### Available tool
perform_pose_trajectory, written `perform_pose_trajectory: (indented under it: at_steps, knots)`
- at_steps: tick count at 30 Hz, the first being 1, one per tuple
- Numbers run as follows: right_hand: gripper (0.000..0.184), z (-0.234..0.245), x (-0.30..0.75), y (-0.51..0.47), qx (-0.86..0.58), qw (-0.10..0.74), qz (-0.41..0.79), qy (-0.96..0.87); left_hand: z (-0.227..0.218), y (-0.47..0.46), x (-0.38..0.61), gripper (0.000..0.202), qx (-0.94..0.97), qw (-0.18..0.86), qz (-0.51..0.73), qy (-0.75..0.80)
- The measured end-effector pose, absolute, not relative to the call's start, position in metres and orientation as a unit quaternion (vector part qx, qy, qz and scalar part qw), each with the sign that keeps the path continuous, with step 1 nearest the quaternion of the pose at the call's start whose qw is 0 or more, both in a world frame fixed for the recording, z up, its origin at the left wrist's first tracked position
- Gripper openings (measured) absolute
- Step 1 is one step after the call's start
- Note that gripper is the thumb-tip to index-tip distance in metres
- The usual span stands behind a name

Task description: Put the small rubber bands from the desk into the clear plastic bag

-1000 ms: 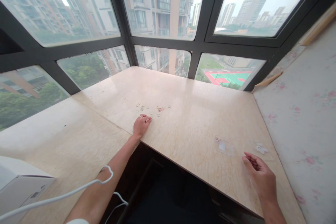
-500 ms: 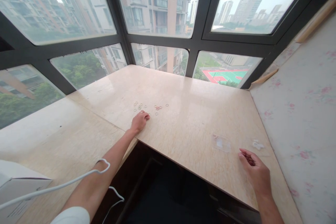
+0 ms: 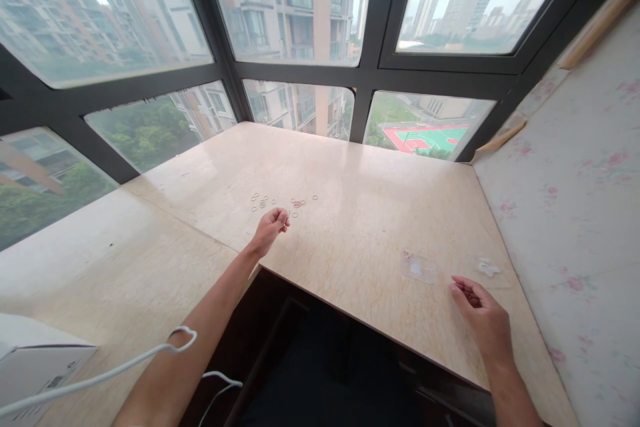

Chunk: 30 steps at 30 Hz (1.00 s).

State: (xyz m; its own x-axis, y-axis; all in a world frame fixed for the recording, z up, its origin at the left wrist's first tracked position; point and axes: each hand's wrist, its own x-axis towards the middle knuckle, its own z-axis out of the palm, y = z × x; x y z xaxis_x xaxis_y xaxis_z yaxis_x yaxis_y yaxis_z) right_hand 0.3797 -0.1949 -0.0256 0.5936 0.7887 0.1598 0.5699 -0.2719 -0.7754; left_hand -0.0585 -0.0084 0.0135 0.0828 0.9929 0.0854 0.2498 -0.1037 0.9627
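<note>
My left hand (image 3: 273, 225) is closed in a pinch above the tabletop, with a thin small ring (image 3: 289, 215) at its fingertips. Around it lie several loose rings: pale greenish ones (image 3: 263, 204) to its upper left and a reddish cluster (image 3: 299, 203) just beyond the fingers. Over on the right, my right hand (image 3: 481, 313) rests by the table with fingers loosely curled and a gap to the thumb; nothing shows in it. Near its fingertips sits a clear plastic box (image 3: 419, 268) with small reddish bits at its left corner.
A white piece in clear plastic (image 3: 487, 268) lies near the flowered wall (image 3: 575, 267). At the lower left stands a white box (image 3: 43, 363), with a white cable (image 3: 125, 370) crossing over my left forearm. Dark-framed windows border the pale table (image 3: 350, 247).
My left hand has lifted slightly and turned, and a ring now shows in its pinch. The right hand keeps its pose; the whole view has shifted a little.
</note>
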Motion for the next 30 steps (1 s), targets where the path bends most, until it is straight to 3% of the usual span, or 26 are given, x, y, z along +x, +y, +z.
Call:
perform_pose_trajectory:
  at_steps: [6,12,18,23,27,30]
  knots:
    - [0.047,-0.028,0.381,-0.195,-0.780,0.425,0.122,-0.444,0.042,-0.033,-0.005,0.036,0.453,0.681,0.483,0.312]
    - [0.042,-0.030,0.381,-0.196,-0.768,0.437,0.122,-0.452,0.050,-0.058,0.045,0.036,0.447,0.746,0.418,0.263]
    - [0.038,-0.028,0.378,-0.195,-0.754,0.452,0.128,-0.459,0.035,-0.071,0.107,0.030,0.583,0.664,0.364,0.294]
    - [0.034,-0.025,0.375,-0.195,-0.748,0.458,0.135,-0.461,0.017,-0.079,0.163,0.012,0.737,0.489,0.342,0.318]
    - [0.034,-0.024,0.376,-0.194,-0.747,0.458,0.138,-0.462,0.007,-0.081,0.190,0.018,0.811,0.369,0.341,0.299]
    - [0.033,-0.024,0.377,-0.194,-0.748,0.456,0.140,-0.463,0.001,-0.081,0.198,0.018,0.828,0.337,0.330,0.302]
